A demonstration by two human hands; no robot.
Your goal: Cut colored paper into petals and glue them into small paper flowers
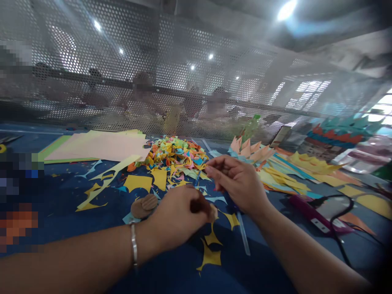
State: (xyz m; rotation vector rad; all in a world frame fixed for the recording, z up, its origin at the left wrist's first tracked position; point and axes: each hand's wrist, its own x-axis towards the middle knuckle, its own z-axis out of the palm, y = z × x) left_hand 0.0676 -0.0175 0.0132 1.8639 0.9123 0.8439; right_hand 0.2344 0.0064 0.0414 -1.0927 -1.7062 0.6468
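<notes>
My left hand [179, 214] hovers low over the blue table [61, 196], fingers curled shut round a small brown piece I cannot make out. A metal bracelet [134, 245] sits on that wrist. Just beyond it my right hand [235, 179] is raised, fingers bent and thumb pinched toward the forefinger; what it holds, if anything, is too small to see. Two brown round paper pieces [143, 205] lie left of my left hand. Yellow paper scraps [211, 249] lie below both hands.
A heap of coloured paper scraps [174, 157] lies ahead, with pink and yellow sheets [98, 147] at the left. Cut spiky paper shapes [281, 163] spread at the right. A magenta glue gun [309, 212] with black cable lies right. A perforated metal screen [183, 81] stands behind, people beyond it.
</notes>
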